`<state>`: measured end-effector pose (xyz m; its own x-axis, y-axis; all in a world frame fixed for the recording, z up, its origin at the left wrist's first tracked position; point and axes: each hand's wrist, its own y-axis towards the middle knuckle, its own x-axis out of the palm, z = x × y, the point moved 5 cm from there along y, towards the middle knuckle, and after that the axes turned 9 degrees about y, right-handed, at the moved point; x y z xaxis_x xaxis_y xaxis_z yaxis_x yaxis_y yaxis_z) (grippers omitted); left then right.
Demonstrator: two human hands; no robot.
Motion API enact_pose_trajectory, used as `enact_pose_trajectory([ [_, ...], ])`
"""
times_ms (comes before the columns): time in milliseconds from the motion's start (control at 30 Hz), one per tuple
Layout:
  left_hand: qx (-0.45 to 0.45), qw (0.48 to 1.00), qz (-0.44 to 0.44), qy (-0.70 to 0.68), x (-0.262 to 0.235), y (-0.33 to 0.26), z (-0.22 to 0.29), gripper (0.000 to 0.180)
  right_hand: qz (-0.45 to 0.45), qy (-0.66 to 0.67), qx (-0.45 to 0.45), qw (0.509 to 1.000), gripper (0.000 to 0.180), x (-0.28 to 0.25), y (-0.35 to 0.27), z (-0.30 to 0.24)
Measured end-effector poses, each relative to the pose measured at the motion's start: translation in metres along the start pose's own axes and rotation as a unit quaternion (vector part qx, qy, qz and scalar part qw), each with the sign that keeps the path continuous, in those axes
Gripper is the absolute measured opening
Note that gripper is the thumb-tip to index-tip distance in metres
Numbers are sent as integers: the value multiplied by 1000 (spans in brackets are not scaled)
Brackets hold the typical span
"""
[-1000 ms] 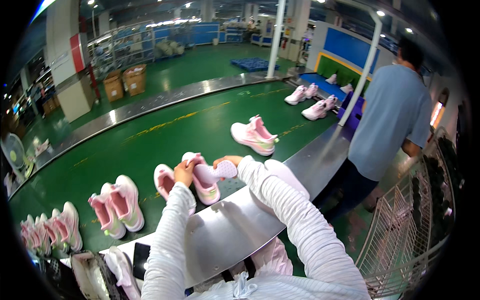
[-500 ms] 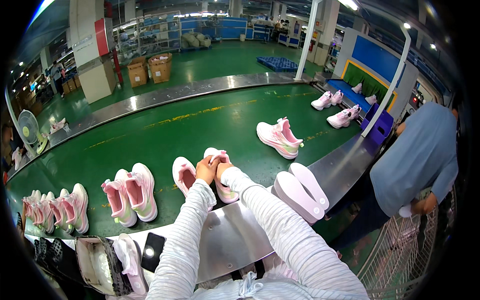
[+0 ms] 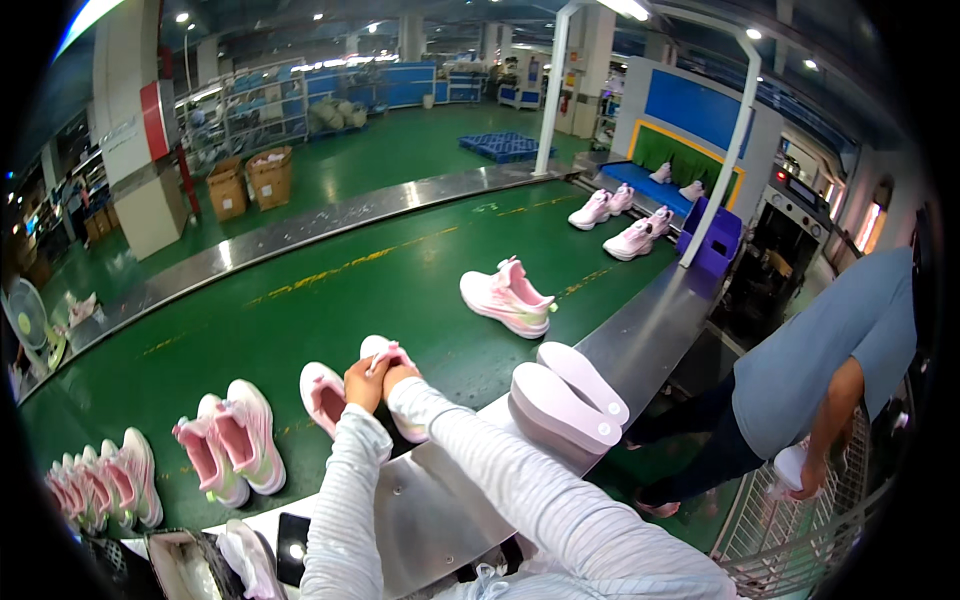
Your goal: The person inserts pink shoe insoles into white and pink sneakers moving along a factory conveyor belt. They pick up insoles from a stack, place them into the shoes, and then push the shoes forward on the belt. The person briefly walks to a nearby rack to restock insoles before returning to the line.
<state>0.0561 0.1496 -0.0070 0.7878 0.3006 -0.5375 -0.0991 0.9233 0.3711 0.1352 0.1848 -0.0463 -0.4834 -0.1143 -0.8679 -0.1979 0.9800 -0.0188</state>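
A pink-and-white sneaker (image 3: 375,346) stands on the green belt (image 3: 400,285) in front of me, with both my hands at its opening. The fingers of my left hand (image 3: 364,384) are closed in a pinch at its tongue. My right hand (image 3: 400,377) is bent over the collar, fingers curled into the opening and partly hidden. Just left of my left hand is a matching sneaker (image 3: 322,392), partly behind my wrist. Farther right on the belt, a single sneaker (image 3: 507,298) stands apart from my hands.
Pale soles (image 3: 560,410) lie on the metal edge at right. Sneaker pairs (image 3: 235,440) line the belt at left, near a phone (image 3: 292,550) and an open box (image 3: 185,558). A co-worker (image 3: 820,350) bends over a wire rack (image 3: 780,500), holding a white item.
My view has turned rightward, so the scene sits farther left. Both hands stay at the same sneaker. The co-worker's hand has lowered toward the rack with the white item.
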Motion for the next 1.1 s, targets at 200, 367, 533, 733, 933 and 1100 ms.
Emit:
enact_pose_trajectory([
  [200,4,1000,4,27,-5,-2,-10,23,12,8,-14,1000,29,3,-4,-16],
  [367,-6,1000,16,25,-9,-3,-12,24,12,17,-34,999,28,-3,-10,-24],
  [533,-45,999,7,12,-9,3,-24,25,9,26,-64,998,27,-6,-24,-32],
  [733,23,1000,-5,20,-31,8,-20,26,40,92,-194,976,26,-29,-78,-48],
  [933,56,948,-101,295,-13,-16,58,15,100,327,-72,937,20,-65,-228,70],
  [1100,98,539,-469,692,54,-25,46,19,138,363,-125,913,15,-29,-282,99],
])
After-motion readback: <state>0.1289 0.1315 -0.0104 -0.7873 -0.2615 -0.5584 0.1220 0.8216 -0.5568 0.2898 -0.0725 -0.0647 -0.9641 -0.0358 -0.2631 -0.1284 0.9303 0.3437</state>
